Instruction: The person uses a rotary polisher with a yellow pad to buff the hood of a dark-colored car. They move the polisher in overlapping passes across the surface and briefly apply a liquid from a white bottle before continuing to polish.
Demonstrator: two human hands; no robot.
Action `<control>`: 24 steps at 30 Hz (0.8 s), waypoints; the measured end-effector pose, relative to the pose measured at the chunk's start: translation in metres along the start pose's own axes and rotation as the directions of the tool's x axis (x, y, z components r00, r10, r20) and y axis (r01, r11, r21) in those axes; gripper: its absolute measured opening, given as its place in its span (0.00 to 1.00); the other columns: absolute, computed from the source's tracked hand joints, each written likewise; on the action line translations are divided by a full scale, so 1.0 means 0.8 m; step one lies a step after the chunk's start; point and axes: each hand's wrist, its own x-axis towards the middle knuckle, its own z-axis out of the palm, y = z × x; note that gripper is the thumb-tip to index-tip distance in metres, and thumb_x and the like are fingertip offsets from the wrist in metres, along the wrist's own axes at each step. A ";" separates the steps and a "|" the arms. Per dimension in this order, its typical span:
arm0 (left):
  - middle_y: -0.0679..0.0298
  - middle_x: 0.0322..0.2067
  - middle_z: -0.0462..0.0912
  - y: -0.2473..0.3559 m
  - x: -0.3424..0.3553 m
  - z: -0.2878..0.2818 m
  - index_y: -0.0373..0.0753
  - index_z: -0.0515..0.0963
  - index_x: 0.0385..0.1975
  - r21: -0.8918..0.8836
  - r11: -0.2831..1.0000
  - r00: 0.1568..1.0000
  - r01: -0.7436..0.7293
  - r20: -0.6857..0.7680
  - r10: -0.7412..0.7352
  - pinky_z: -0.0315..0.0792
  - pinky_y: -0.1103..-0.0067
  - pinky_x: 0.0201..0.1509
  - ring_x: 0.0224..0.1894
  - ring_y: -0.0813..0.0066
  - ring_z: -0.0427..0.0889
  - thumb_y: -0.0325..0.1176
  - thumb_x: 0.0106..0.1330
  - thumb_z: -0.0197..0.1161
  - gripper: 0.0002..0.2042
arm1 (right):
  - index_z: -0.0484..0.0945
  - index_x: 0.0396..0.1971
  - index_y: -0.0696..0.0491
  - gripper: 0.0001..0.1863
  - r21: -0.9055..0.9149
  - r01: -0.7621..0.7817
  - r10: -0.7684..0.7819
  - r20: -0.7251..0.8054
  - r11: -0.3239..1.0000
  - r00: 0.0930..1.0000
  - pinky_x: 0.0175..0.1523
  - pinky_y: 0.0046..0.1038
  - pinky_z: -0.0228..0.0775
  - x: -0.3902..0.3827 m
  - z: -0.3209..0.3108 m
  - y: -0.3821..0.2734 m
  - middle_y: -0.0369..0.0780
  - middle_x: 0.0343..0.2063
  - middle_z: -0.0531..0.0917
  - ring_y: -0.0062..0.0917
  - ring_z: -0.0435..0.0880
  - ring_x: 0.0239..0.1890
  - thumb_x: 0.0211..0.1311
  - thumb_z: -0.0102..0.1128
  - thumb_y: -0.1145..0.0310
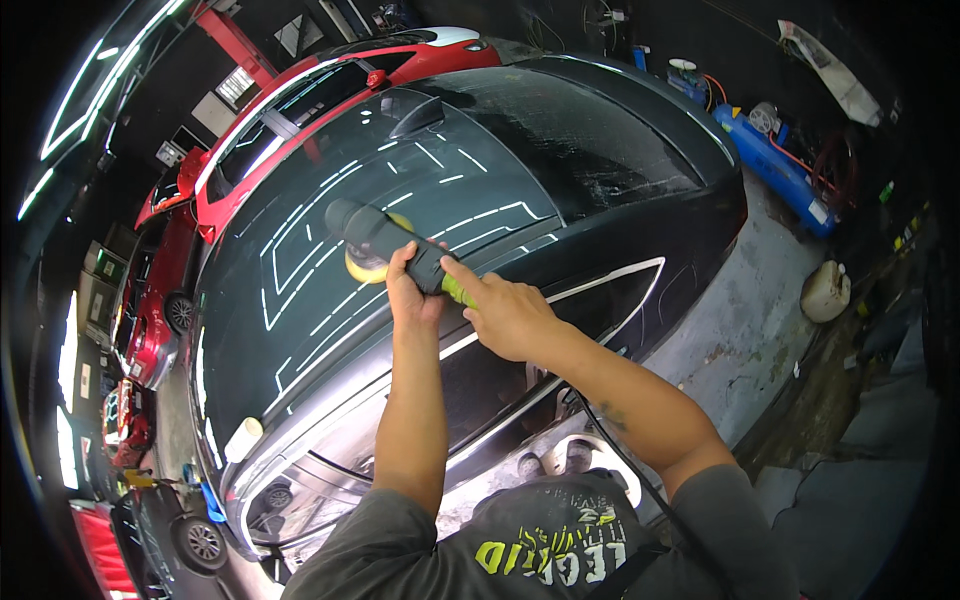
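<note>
Both of my hands are on a black and green car polisher (385, 240) over the dark roof (300, 240) of a car. Its yellow foam pad (366, 268) faces the glossy paint; whether it presses on it is hard to tell. My left hand (415, 290) grips the body of the tool from below, thumb along its side. Further back, my right hand (510, 310) is wrapped round the green rear grip. A dark cord (630, 460) runs down past my right arm. Ceiling lights reflect in the roof around the polisher.
A white bottle (243, 440) lies at the roof's near left edge. The shark-fin antenna (418, 118) rises toward the rear window (600, 145). A red car (320, 85) stands close on the far side. At right are a blue air compressor (775, 165) and a whitish jug (826, 292).
</note>
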 end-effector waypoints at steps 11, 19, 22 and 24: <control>0.61 0.34 0.83 -0.144 0.157 0.123 0.42 0.77 0.44 0.109 0.939 0.930 0.326 0.143 -0.340 0.84 0.62 0.47 0.35 0.62 0.86 0.34 0.65 0.74 0.14 | 0.51 0.87 0.44 0.48 -0.008 -0.256 0.246 -0.245 0.967 0.938 0.61 0.57 0.79 0.041 -0.079 0.116 0.64 0.51 0.88 0.65 0.87 0.55 0.75 0.69 0.62; 0.59 0.38 0.83 -0.175 0.222 0.162 0.41 0.75 0.50 0.206 0.908 0.920 0.364 0.076 -0.386 0.84 0.58 0.53 0.40 0.58 0.86 0.36 0.67 0.75 0.18 | 0.50 0.87 0.44 0.49 -0.098 -0.364 0.331 -0.252 0.926 0.909 0.64 0.53 0.79 0.083 -0.112 0.145 0.65 0.53 0.87 0.63 0.88 0.56 0.73 0.70 0.63; 0.59 0.38 0.83 -0.171 0.233 0.163 0.41 0.75 0.50 0.214 0.924 0.938 0.317 0.074 -0.338 0.84 0.57 0.54 0.41 0.59 0.86 0.36 0.68 0.74 0.17 | 0.49 0.86 0.45 0.50 -0.079 -0.291 0.261 -0.266 0.953 0.928 0.65 0.52 0.78 0.103 -0.111 0.163 0.65 0.54 0.87 0.62 0.88 0.57 0.73 0.70 0.65; 0.60 0.39 0.83 -0.160 0.234 0.157 0.42 0.76 0.50 0.201 0.936 0.948 0.288 0.081 -0.309 0.84 0.58 0.54 0.41 0.59 0.86 0.37 0.69 0.74 0.17 | 0.48 0.86 0.45 0.50 -0.005 -0.254 0.247 -0.219 0.967 0.944 0.65 0.52 0.77 0.118 -0.109 0.166 0.64 0.54 0.87 0.62 0.88 0.58 0.72 0.70 0.66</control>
